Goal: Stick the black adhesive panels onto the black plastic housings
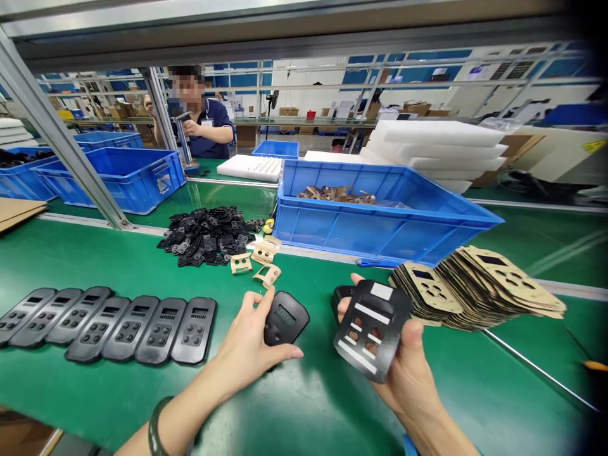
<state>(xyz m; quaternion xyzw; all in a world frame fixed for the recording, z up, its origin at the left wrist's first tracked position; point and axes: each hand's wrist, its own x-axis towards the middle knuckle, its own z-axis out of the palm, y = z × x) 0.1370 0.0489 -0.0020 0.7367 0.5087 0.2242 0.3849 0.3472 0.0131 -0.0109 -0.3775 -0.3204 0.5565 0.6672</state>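
Note:
My left hand [254,342] is around a black remote-like casing [286,316] with a display window and round buttons. Its thumb crosses the lower part of the casing, and some of its fingers are hidden. In my right hand [408,361] is a black faceplate [373,329], tilted up, with white adhesive strips, a white square and several round holes. Fingertips show at its left edge. Behind the faceplate another black part is partly visible. Beyond my left hand lie curled beige peeled backings [266,274].
Several finished-looking black casings [194,330] lie in a row at left. Behind are a heap of black pieces [209,234] and a blue bin [342,225] of brown scraps. Beige-backed faceplates [456,291] are stacked at right. A co-worker [204,120] sits across the bench by a metal post.

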